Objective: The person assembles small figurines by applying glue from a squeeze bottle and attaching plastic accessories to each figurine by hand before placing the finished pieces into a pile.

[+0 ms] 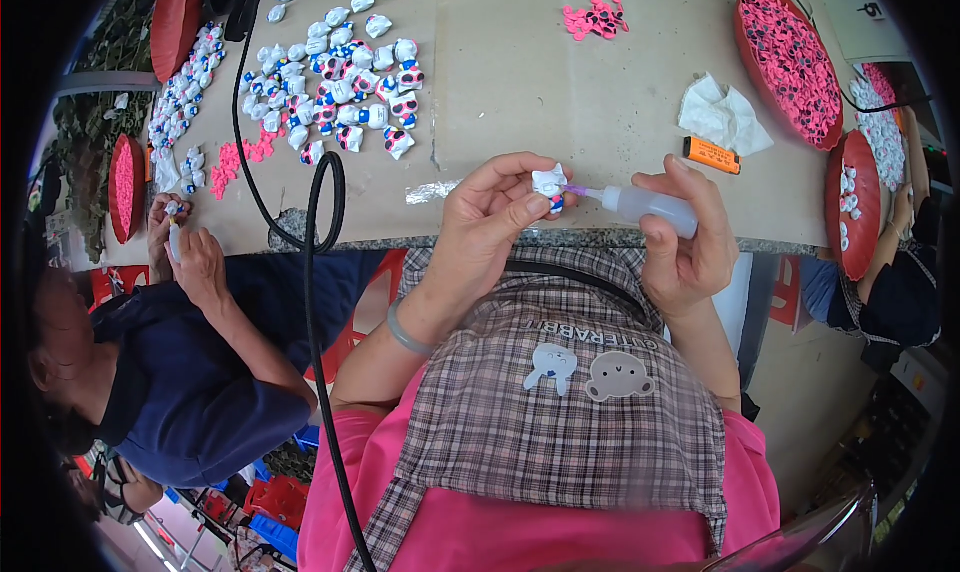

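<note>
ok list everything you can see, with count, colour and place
Held figurine: 1, white and blue, centre
Squeeze bottle: 1, translucent, right of centre
Table figurines: dozens, white, blue and pink, upper left
Loose pink pieces: many, pink, top centre and left
Trays: at least 4, red, both sides of table
Tissue: 1, white, upper right
Small block: 1, orange and black, beside tissue
Foil strip: 1, silver, table's near edge
Cable: 1, black, left of centre
Table: 1, beige top, upper half
Co-workers: at least 2, dark clothes, both sides
Apron: 1, grey-brown check, lower centre
Left fingers: one hand's, bare, on held figurine
Right fingers: one hand's, bare, on squeeze bottle
</note>
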Demonstrator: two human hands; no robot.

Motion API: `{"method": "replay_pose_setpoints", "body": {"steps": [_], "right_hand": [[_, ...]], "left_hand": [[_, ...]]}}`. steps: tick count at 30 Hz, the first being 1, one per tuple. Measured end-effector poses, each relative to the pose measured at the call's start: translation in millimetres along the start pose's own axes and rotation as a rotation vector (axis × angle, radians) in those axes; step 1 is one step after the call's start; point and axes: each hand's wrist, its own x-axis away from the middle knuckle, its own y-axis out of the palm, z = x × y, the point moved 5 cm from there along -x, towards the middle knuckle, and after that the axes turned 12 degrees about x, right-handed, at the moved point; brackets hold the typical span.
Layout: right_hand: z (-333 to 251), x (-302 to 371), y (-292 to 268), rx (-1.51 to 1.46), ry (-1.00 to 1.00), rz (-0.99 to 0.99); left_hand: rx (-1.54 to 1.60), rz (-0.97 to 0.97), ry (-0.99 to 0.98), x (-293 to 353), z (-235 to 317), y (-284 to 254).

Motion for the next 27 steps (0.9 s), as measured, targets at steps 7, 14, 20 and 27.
{"method": "replay_pose_setpoints", "body": {"steps": [7, 14, 20, 27], "right_hand": [[0, 0, -1, 0.002, 0.017, -0.014], [-2, -1, 1, 0.014, 0.011, -0.03], [3, 4, 4, -0.057, 0.084, -0.021], [17, 6, 0, -0.166, 0.222, 0.044]], "left_hand": [[0.014, 0.002, 0.005, -1, 0, -1], [0.003, 0.017, 0.008, -1, 1, -2], [-0.003, 0.019, -0.01, -1, -2, -5], [0.102, -0.001, -0.084, -2, -4, -3]]}}
